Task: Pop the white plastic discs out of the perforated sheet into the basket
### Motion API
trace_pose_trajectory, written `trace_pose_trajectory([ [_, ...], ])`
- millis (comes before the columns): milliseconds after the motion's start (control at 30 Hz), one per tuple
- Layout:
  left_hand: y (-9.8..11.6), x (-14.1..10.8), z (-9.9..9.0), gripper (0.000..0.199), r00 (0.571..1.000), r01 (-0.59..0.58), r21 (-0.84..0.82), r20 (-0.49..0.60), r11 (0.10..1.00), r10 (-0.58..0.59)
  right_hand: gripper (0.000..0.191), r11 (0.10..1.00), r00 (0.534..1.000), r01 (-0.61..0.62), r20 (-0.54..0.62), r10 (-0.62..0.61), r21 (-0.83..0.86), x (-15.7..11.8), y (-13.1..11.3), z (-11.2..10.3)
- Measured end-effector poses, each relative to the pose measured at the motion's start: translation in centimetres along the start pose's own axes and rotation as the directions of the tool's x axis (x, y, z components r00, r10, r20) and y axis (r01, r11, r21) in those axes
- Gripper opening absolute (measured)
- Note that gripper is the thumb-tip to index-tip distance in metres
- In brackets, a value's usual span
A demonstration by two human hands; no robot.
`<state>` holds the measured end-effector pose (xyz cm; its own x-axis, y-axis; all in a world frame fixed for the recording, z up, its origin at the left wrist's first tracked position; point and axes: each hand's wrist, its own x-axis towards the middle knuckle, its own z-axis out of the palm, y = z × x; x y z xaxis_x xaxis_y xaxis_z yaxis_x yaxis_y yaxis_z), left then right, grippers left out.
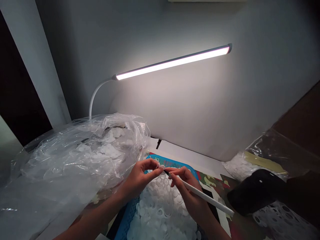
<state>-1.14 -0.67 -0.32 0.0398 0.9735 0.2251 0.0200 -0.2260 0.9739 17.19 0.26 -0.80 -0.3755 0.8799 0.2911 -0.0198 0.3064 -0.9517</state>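
My left hand [147, 171] pinches a small white translucent plastic piece [162, 166] between thumb and fingers. My right hand [186, 186] grips a long white-handled tool [207, 197], and the dark narrow tip meets the piece at my left fingertips. Whether that tip is a blade cannot be made out. Both hands are close together above a blue plastic basket [133, 213]. Many small translucent white round pieces and rings [160, 206] fill the basket.
To the left lies a large clear plastic bag [75, 160] with white pieces inside. A lit lamp bar [172, 62] hangs over the work. At right are a black rounded object [255, 190], a bag of white pieces [242, 166] and loose rings [282, 216].
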Motion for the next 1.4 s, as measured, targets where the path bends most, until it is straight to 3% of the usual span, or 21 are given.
trace_pose_trajectory([
  [233, 0.5, -0.4, 0.2, 0.018, 0.991, -0.129, 0.169, -0.011, 0.977, 0.133, 0.017, 1.000, 1.000, 0.011, -0.006, -0.012, -0.029, -0.1, 0.1, 0.1],
  [533, 0.9, -0.5, 0.3, 0.019, 0.991, -0.126, 0.221, -0.005, 0.967, 0.131, 0.017, 0.999, 1.000, 0.006, -0.020, -0.007, -0.039, 0.0, -0.2, 0.3],
  [667, 0.5, -0.4, 0.3, 0.021, 0.993, -0.080, 0.210, -0.074, 0.974, 0.097, 0.020, 1.000, 1.000, 0.015, -0.020, -0.015, -0.024, 0.0, -0.2, 0.4],
  [767, 0.0, -0.4, 0.4, 0.023, 0.962, -0.105, 0.298, -0.210, 0.949, 0.173, 0.020, 1.000, 0.999, -0.012, -0.040, 0.011, -0.013, 0.0, 0.0, 0.3],
  [867, -0.1, -0.6, 0.5, 0.018, 0.890, -0.237, 0.510, -0.226, 0.827, 0.395, 0.018, 1.000, 0.998, -0.029, -0.058, 0.029, 0.001, 0.1, 0.1, 0.3],
  [967, -0.1, -0.8, 0.6, 0.002, 0.811, -0.393, 0.695, -0.046, 0.602, 0.583, 0.017, 1.000, 0.999, 0.001, -0.049, -0.001, -0.005, 0.1, -0.1, 0.3],
  [1000, 0.0, -0.9, 0.6, 0.005, 0.788, -0.421, 0.737, 0.008, 0.529, 0.616, 0.017, 1.000, 0.999, 0.014, -0.042, -0.015, -0.011, 0.1, -0.1, 0.3],
  [1133, 0.1, -1.0, 0.5, 0.010, 0.741, -0.441, 0.829, 0.120, 0.344, 0.661, 0.017, 0.997, 0.999, 0.037, -0.009, -0.038, -0.064, 0.0, -0.3, 0.4],
  [1300, 0.1, -1.0, 0.5, 0.012, 0.730, -0.456, 0.855, 0.200, 0.247, 0.653, 0.018, 0.988, 1.000, 0.029, 0.010, -0.028, -0.148, -0.3, -0.2, 0.6],
  [1400, 0.1, -1.0, 0.5, 0.013, 0.732, -0.451, 0.862, 0.209, 0.233, 0.648, 0.019, 0.979, 0.999, 0.032, 0.016, -0.029, -0.200, -0.4, -0.3, 0.8],
])
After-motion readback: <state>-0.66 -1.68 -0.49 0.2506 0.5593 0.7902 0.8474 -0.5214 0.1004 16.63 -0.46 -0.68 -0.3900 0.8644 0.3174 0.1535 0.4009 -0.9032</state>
